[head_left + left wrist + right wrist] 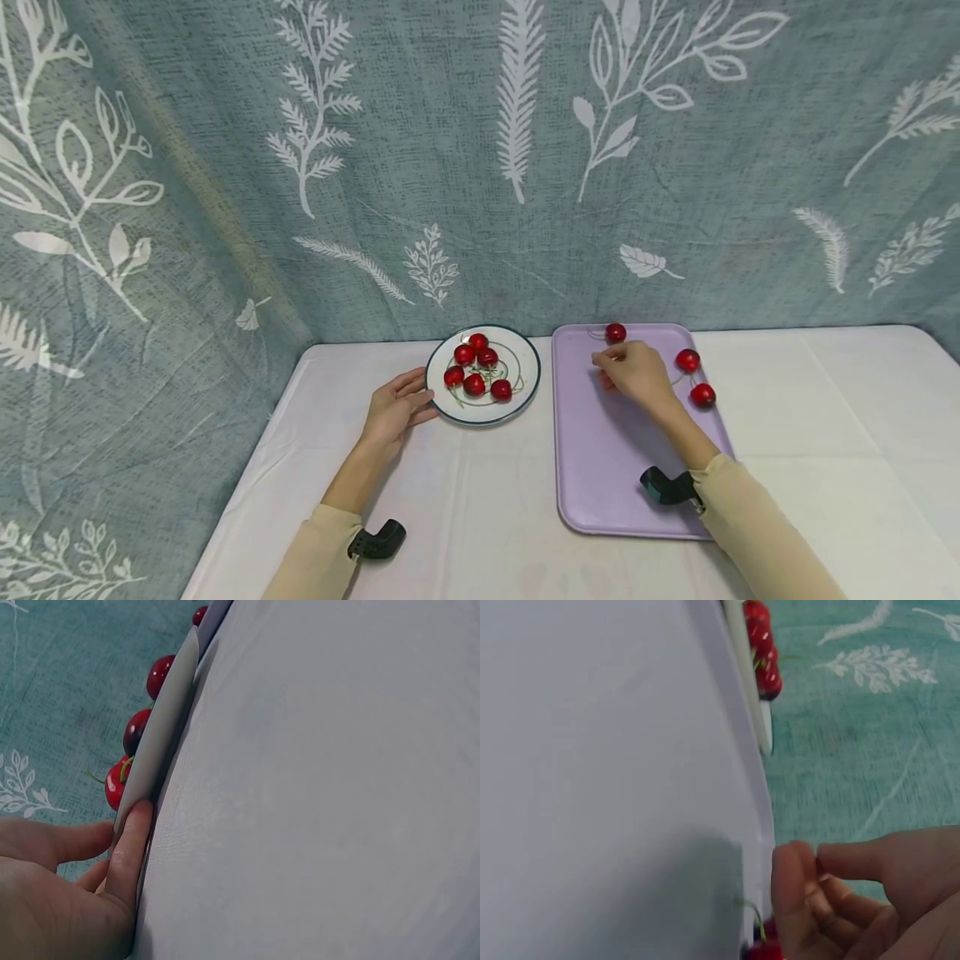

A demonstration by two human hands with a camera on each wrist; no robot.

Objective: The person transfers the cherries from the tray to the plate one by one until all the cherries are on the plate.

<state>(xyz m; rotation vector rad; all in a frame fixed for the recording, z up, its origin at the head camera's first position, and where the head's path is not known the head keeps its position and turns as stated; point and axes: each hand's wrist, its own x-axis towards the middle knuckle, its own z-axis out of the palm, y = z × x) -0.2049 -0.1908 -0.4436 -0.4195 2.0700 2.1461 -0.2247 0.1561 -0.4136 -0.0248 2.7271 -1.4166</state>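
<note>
Left hand (393, 411) lies open on the tabletop (480, 492), fingers against the white plate (525, 387) holding six cherries. Right of the plate, over the purple tray (607, 467), the right hand (636, 372) hovers, fingers curled, grip unclear, near three loose cherries (687, 360)

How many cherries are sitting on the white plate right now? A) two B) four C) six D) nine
C: the head view shows six red cherries on the white plate, whose near-left rim the left hand touches; three more lie on the purple tray around the right hand.
</note>
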